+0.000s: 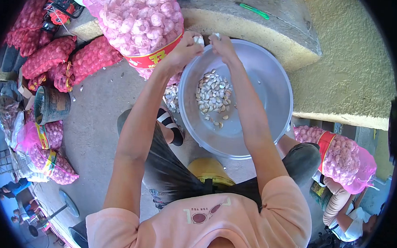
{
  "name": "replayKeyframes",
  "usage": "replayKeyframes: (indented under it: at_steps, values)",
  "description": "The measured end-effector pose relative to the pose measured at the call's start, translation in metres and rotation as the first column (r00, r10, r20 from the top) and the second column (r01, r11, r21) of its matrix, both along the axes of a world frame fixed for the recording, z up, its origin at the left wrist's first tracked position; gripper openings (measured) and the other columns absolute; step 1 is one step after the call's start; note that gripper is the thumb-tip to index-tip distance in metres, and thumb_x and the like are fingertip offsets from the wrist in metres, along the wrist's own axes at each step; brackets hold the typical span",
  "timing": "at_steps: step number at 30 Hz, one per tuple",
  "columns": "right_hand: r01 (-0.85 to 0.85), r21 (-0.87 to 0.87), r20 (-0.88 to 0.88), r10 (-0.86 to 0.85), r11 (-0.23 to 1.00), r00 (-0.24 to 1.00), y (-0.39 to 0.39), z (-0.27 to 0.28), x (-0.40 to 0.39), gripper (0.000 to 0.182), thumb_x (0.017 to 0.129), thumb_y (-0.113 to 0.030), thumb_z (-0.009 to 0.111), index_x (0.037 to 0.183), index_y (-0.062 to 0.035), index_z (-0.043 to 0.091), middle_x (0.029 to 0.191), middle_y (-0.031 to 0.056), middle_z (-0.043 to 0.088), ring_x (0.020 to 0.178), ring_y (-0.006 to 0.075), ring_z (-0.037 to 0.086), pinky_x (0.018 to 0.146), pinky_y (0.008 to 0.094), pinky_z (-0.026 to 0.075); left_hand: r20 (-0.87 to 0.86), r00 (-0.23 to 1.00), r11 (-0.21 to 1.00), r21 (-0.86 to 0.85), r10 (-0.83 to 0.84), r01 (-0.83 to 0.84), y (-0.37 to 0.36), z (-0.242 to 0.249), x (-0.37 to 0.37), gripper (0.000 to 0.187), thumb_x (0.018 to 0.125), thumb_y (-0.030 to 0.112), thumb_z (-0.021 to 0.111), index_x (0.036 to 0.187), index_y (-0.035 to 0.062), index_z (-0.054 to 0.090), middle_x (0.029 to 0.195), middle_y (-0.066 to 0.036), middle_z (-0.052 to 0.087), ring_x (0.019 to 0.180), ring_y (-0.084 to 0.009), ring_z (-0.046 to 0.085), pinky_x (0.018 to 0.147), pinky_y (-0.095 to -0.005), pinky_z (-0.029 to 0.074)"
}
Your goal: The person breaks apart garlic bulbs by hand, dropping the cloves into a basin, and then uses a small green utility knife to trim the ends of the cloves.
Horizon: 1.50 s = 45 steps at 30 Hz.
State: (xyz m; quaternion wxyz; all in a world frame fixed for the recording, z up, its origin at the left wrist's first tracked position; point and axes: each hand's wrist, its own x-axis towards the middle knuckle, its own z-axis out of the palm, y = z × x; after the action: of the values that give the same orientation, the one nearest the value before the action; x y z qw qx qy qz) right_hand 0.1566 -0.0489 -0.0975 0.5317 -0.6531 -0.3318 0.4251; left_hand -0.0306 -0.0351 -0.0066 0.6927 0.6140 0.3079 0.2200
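Note:
Above the far left rim of a large metal basin, my two hands are held close together. My left hand is closed around a white piece of garlic. Just to its right, my right hand pinches another white bit of garlic at its fingertips. Loose garlic cloves lie in a heap on the left side of the basin's floor. Beside my left hand stands an open pink mesh sack of garlic bulbs.
A green-handled tool lies on the concrete ledge. Filled red mesh sacks and a dark bucket are at left. Another garlic sack stands at right, near a seated person. A yellow bucket sits between my legs.

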Motion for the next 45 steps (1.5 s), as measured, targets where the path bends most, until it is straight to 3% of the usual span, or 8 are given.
replayKeyframes:
  at_steps: [4, 8, 13, 18, 20, 25, 43, 45]
  values:
    - [-0.209, 0.104, -0.645, 0.225, 0.972, 0.73, 0.066, -0.043, -0.004, 0.025, 0.093, -0.019, 0.05, 0.11, -0.0018, 0.054, 0.103, 0.0101, 0.059, 0.089, 0.0163, 0.058, 0.066, 0.0289, 0.047, 0.102, 0.991, 0.996, -0.02, 0.085, -0.084, 0.001, 0.015, -0.002, 0.037, 0.085, 0.008, 0.062, 0.117, 0.0004, 0.045, 0.099, -0.005, 0.053, 0.089, -0.0111, 0.055, 0.078, -0.0242, 0.046]
    - [-0.091, 0.187, -0.656, 0.193, 0.978, 0.73, 0.059, -0.024, -0.011, 0.029, 0.096, -0.021, 0.043, 0.117, -0.0016, 0.049, 0.116, 0.0112, 0.053, 0.1, 0.0188, 0.055, 0.07, 0.0293, 0.05, 0.133, 0.98, 0.987, 0.042, 0.149, -0.156, 0.001, 0.024, -0.002, 0.03, 0.082, 0.008, 0.067, 0.108, 0.0001, 0.054, 0.093, -0.006, 0.061, 0.084, -0.0117, 0.059, 0.076, -0.0238, 0.048]
    - [-0.048, 0.296, -0.321, 0.146, 0.954, 0.936, -0.016, 0.063, -0.043, 0.037, 0.097, -0.035, 0.047, 0.114, -0.0034, 0.058, 0.098, 0.006, 0.062, 0.083, 0.0147, 0.061, 0.071, 0.0273, 0.051, 0.132, 0.95, 0.959, -0.034, 0.284, -0.282, 0.0, 0.024, 0.0, 0.031, 0.076, 0.009, 0.074, 0.101, -0.0008, 0.058, 0.085, -0.005, 0.063, 0.074, -0.0116, 0.061, 0.065, -0.0235, 0.051]
    - [-0.261, 0.333, -0.098, 0.309, 0.906, 0.946, -0.047, 0.082, -0.042, 0.032, 0.095, -0.032, 0.054, 0.106, -0.0034, 0.064, 0.074, 0.0009, 0.061, 0.065, 0.0098, 0.058, 0.061, 0.0232, 0.049, -0.054, 0.986, 0.939, 0.316, 0.159, -0.135, -0.006, 0.036, -0.004, 0.031, 0.078, 0.002, 0.07, 0.103, -0.0065, 0.054, 0.091, -0.012, 0.061, 0.079, -0.0162, 0.064, 0.07, -0.0279, 0.056]
    - [-0.244, 0.316, -0.081, 0.282, 0.917, 0.956, -0.047, 0.076, -0.038, 0.029, 0.095, -0.029, 0.055, 0.105, -0.0032, 0.064, 0.07, 0.0005, 0.061, 0.062, 0.0088, 0.057, 0.059, 0.0226, 0.048, 0.021, 0.995, 0.974, 0.2, 0.101, -0.103, -0.005, 0.037, -0.004, 0.03, 0.079, 0.005, 0.07, 0.101, -0.0062, 0.054, 0.09, -0.012, 0.06, 0.077, -0.0162, 0.063, 0.069, -0.0275, 0.056]
    - [-0.163, 0.409, 0.45, -0.043, 0.898, 0.892, -0.052, 0.074, -0.046, 0.039, 0.1, -0.03, 0.04, 0.087, 0.0015, 0.058, 0.068, 0.0148, 0.059, 0.059, 0.0263, 0.056, 0.059, 0.0357, 0.046, 0.103, 0.993, 0.999, 0.002, 0.053, -0.054, -0.009, 0.03, 0.001, 0.028, 0.083, 0.014, 0.068, 0.099, -0.0056, 0.055, 0.087, -0.01, 0.06, 0.074, -0.0153, 0.062, 0.069, -0.0275, 0.056]
    - [-0.305, 0.375, 0.572, 0.04, 0.876, 0.819, -0.071, 0.089, -0.032, 0.029, 0.099, -0.024, 0.038, 0.086, -0.0008, 0.048, 0.065, 0.0185, 0.056, 0.062, 0.0374, 0.057, 0.058, 0.0444, 0.043, -0.067, 0.992, 0.993, -0.044, -0.109, 0.106, -0.025, 0.026, 0.01, 0.033, 0.096, 0.037, 0.047, 0.093, 0.0041, 0.049, 0.081, -0.003, 0.05, 0.068, -0.011, 0.055, 0.065, -0.0295, 0.056]
    - [-0.298, 0.34, 0.652, 0.004, 0.892, 0.758, -0.071, 0.083, -0.033, 0.028, 0.099, -0.023, 0.037, 0.086, -0.0008, 0.048, 0.066, 0.0199, 0.056, 0.063, 0.0388, 0.057, 0.058, 0.0454, 0.043, -0.231, 0.972, 0.988, 0.132, -0.044, 0.076, -0.029, 0.024, 0.012, 0.034, 0.094, 0.038, 0.049, 0.091, 0.0046, 0.047, 0.075, -0.002, 0.049, 0.063, -0.0109, 0.054, 0.056, -0.0278, 0.053]
